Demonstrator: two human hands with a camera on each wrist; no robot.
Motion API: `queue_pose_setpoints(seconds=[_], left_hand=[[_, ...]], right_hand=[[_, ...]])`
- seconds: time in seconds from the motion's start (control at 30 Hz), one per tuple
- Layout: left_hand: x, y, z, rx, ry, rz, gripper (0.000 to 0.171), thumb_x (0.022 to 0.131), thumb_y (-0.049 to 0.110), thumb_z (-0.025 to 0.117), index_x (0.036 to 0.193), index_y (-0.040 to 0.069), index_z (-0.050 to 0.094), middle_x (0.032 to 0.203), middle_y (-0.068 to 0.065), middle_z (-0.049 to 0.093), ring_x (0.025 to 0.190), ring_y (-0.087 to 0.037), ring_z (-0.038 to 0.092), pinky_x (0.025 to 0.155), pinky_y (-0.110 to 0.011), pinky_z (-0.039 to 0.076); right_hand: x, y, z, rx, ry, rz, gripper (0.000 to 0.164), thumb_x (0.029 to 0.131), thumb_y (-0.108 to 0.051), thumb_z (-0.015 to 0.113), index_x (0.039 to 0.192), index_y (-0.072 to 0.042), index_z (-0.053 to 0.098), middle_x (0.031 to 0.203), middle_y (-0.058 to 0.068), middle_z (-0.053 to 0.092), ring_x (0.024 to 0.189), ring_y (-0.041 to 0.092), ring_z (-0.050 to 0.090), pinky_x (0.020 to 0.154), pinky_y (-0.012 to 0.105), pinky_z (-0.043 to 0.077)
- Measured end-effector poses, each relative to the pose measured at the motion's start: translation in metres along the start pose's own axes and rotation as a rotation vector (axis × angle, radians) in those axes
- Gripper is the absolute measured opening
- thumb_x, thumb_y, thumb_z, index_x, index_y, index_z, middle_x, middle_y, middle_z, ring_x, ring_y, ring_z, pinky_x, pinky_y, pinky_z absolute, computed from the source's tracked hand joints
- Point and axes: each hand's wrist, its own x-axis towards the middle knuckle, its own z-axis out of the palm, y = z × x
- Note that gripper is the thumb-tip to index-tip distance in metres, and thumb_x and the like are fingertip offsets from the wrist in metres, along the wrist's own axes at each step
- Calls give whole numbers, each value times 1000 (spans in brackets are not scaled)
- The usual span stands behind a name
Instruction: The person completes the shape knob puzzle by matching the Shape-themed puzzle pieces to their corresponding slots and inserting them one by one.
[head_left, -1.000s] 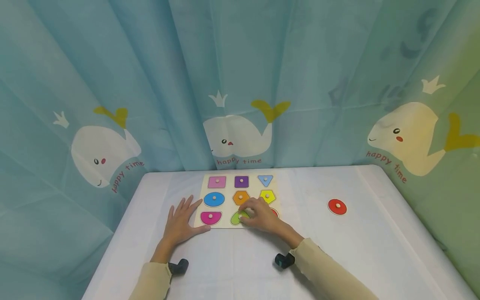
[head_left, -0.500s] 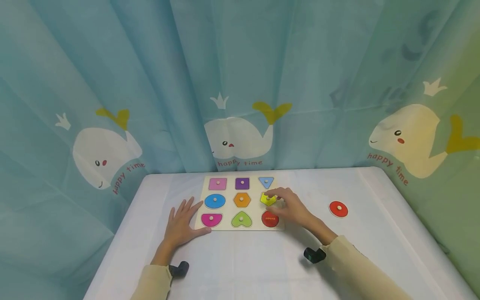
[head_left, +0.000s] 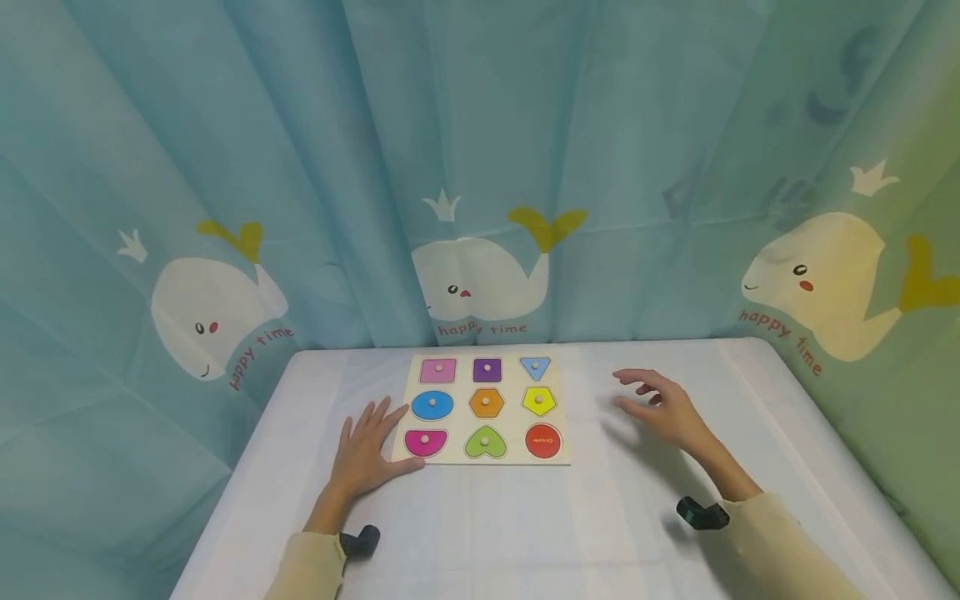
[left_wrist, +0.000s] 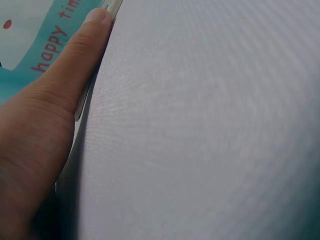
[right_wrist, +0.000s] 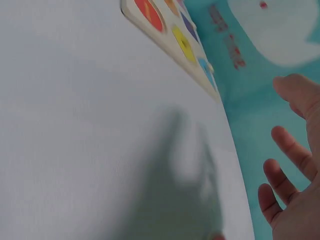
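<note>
A white shape-puzzle board (head_left: 459, 452) lies on the table in the head view. Knobbed pieces fill its places, among them a green heart (head_left: 485, 442), a yellow pentagon (head_left: 539, 402) and a magenta half-round (head_left: 426, 442). The red circle recess (head_left: 543, 441) at the near right corner holds no piece. My left hand (head_left: 363, 457) rests spread along the board's left side, thumb on its near edge; the thumb (left_wrist: 75, 60) also shows in the left wrist view. Above the table right of the board is my right hand (head_left: 667, 412), holding nothing, fingers loosely bent. The loose red round piece is hidden.
The table (head_left: 517, 533) has a white cloth. Behind it hangs a blue curtain (head_left: 630, 275) with printed whales, close to the table's far edge. A black wrist device (head_left: 702, 513) sits at my right sleeve, another device (head_left: 362, 542) at the left.
My right hand has left the green heart, passed over the yellow pentagon and moved right, off the board. The loose red round piece has gone out of sight there. My left hand stays put.
</note>
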Motion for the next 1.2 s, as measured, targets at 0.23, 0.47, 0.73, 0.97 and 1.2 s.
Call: queue_pose_setpoints(seconds=[0.23,0.47,0.73,0.97,1.2], left_hand=[[-2,-1,3,4,14,2,99,73,63,82,155,19,48,165,-16,33,153,-45,22,117,-74,9],[-2,0,1,10,-5,-4,100,73,63,82,155,20,47,166,-16,32,153,-44,20,118,-74,8],[-3,0,0,14,-25,-15,100,74,62,81,157,19,45,166,-16,30,154,-44,19,118,-74,7],[0,2,-1,11,-40,-24,101,74,62,81,157,19,44,167,-16,29,155,-44,17,119,-73,5],[1,-1,0,9,-20,-10,101,74,63,81,157,20,44,167,-15,29,154,-43,18,118,-73,6]], right_hand=[[-22,26,-31,-15,-12,87,43,96,-22,75,136,-10,65,129,22,64,108,40,60,81,29,53],[-38,46,-45,-34,-58,213,48,96,-23,75,139,-9,61,132,24,61,108,36,55,82,35,50],[-47,59,-47,-52,-69,265,48,94,-23,77,136,-4,63,127,25,63,104,32,56,76,23,50],[-53,63,-46,-84,-72,329,47,93,-24,78,132,-1,65,128,27,60,104,36,56,76,27,52],[-54,67,-46,-97,-45,322,35,93,-21,78,121,-3,71,128,26,61,107,37,57,77,14,47]])
